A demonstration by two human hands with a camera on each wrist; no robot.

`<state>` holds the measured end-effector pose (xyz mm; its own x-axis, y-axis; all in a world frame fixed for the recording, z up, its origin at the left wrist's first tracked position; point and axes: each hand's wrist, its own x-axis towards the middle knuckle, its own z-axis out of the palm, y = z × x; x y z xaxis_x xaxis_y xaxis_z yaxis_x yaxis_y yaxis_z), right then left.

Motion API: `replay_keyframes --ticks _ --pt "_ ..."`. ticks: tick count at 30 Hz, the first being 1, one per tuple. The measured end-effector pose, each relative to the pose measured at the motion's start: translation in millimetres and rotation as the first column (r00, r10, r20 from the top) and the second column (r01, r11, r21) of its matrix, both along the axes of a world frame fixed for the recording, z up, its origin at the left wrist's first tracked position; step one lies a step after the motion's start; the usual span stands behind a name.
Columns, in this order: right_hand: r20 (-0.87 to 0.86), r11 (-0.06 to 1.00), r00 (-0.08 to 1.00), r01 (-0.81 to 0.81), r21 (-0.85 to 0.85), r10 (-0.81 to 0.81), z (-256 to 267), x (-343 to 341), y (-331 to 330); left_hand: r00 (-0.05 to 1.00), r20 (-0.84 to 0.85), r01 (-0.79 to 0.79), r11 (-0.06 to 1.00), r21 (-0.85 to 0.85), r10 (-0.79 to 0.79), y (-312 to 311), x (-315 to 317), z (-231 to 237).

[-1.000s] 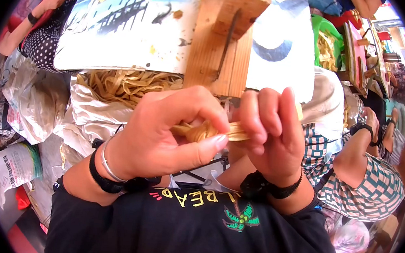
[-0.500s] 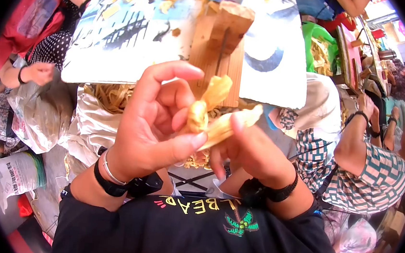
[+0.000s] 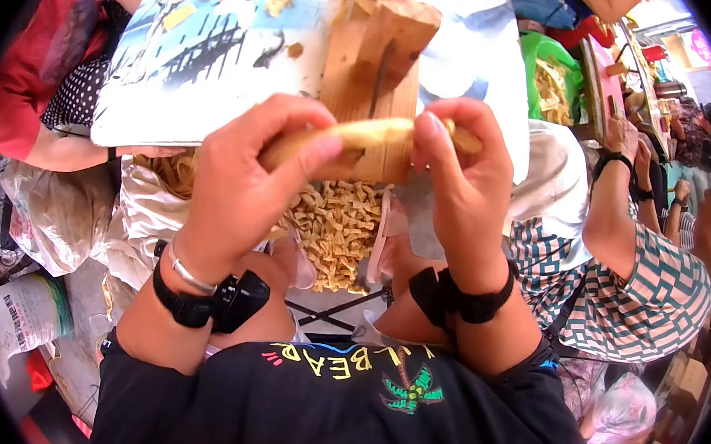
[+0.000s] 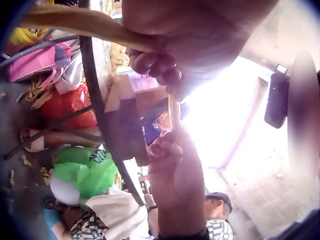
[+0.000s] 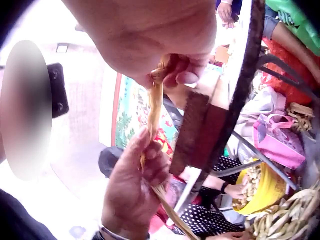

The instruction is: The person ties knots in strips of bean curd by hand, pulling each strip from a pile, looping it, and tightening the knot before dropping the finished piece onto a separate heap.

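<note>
A pliable tan strip (image 3: 376,131) is stretched between both hands, above the gap between the knees and the table edge. My left hand (image 3: 246,170) pinches it between thumb and fingers, and a long tail (image 4: 85,26) of the strip hangs from that hand in the left wrist view. With thumb and curled fingers, my right hand (image 3: 471,177) grips the other end. A small knot (image 5: 159,75) shows at the right fingertips in the right wrist view. Behind the strip stands a wooden block fixture (image 3: 397,40) with a thin upright metal piece, at the table's near edge.
The white painted table (image 3: 199,81) carries scattered tan scraps. Many small knotted tan pieces (image 3: 337,233) lie below, between the feet. A white sack (image 3: 154,204) with strips stands at left, and a green bag (image 3: 550,78) of strips at right. Other people sit close on both sides.
The hands were close together around a looped, knotted piece, then drew it apart. Now a strip runs straight between them, higher and nearer the table. The person at left has leaned in.
</note>
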<state>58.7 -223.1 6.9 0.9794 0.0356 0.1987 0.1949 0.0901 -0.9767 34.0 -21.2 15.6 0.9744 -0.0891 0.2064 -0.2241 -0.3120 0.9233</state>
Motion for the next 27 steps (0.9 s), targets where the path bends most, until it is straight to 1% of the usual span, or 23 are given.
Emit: replay_keyframes --ticks 1,2,3,4,5,7,8,9,11,12,14,15,16,17,18,19,21,22,23,24,25,26,27 --pt "0.113 0.992 0.993 0.045 -0.118 -0.031 -7 9 4 0.998 0.042 -0.055 0.998 -0.023 0.056 -1 7 -6" --pt "0.227 0.968 0.973 0.101 -0.231 -0.047 -14 17 8 0.996 -0.001 -0.088 0.996 -0.018 0.088 -3 14 -7" --pt "0.340 0.928 0.939 0.166 -0.334 -0.046 -18 22 11 0.997 0.020 -0.078 0.997 0.009 0.078 -2 21 -13" --pt "0.370 0.877 0.929 0.180 -0.446 -0.003 -16 25 13 0.997 0.043 -0.069 0.997 0.037 0.068 -4 29 -22" --pt "0.390 0.832 0.921 0.208 -0.513 0.010 -17 27 13 0.996 0.069 -0.062 0.996 0.066 0.058 -4 33 -27" --pt "0.435 0.727 0.899 0.272 -0.630 0.040 -19 31 12 0.992 0.065 -0.119 0.987 0.107 0.112 -1 35 -26" --pt "0.382 0.777 0.924 0.236 -0.584 0.006 -18 32 12 0.988 0.068 -0.147 0.981 0.128 0.139 1 37 -25" --pt "0.371 0.807 0.929 0.217 -0.549 0.003 -18 33 11 0.983 0.073 -0.176 0.973 0.148 0.167 4 39 -24" --pt "0.346 0.863 0.938 0.175 -0.475 0.000 -18 32 3 0.983 -0.031 -0.185 0.982 -0.045 0.184 12 38 -26" --pt "0.346 0.860 0.935 0.113 -0.498 0.077 -15 28 -3 0.979 -0.087 -0.195 0.971 -0.140 0.184 15 36 -26" --pt "0.466 0.820 0.871 0.151 -0.552 0.153 4 18 1 0.997 -0.047 -0.077 0.953 -0.293 0.066 14 25 -13" --pt "0.470 0.815 0.865 0.139 -0.563 0.177 7 14 5 1.000 -0.024 -0.020 0.929 -0.368 0.013 13 20 -4" --pt "0.474 0.809 0.858 0.128 -0.573 0.200 10 10 10 0.992 -0.017 0.111 0.913 -0.392 -0.128 10 17 5" --pt "0.404 0.846 0.894 0.055 -0.531 0.195 8 6 19 0.963 -0.065 0.204 0.868 -0.452 -0.260 10 16 3" --pt "0.333 0.879 0.924 -0.008 -0.477 0.190 6 3 28 0.943 -0.145 0.177 0.819 -0.545 -0.300 1 13 3" --pt "0.257 0.932 0.947 -0.094 -0.350 0.192 4 1 31 0.915 -0.213 0.141 0.764 -0.629 -0.344 -6 11 3" --pt "0.113 0.980 0.973 -0.198 -0.034 0.201 -1 -2 38 0.896 -0.251 0.152 0.785 -0.601 -0.366 -4 12 2" --pt "0.091 0.958 0.963 -0.263 0.110 0.254 4 5 32 0.887 -0.268 0.161 0.796 -0.584 -0.376 -3 13 2" --pt "0.062 0.887 0.945 -0.324 0.329 0.322 9 9 24 0.896 -0.291 0.158 0.854 -0.495 -0.335 0 15 5" --pt "0.045 0.761 0.920 -0.349 0.546 0.389 14 13 16 0.904 -0.312 0.152 0.903 -0.401 -0.291 7 19 10" --pt "0.038 0.605 0.894 -0.333 0.723 0.447 18 18 8 0.911 -0.330 0.146 0.942 -0.302 -0.247 14 21 11" --pt "0.012 0.647 0.892 -0.336 0.684 0.451 17 29 -13 0.932 -0.292 0.163 0.968 -0.191 -0.214 23 24 4" --pt "-0.076 0.773 0.918 -0.282 0.568 0.390 22 31 -16 0.958 -0.222 0.151 0.979 -0.138 -0.179 27 26 1"
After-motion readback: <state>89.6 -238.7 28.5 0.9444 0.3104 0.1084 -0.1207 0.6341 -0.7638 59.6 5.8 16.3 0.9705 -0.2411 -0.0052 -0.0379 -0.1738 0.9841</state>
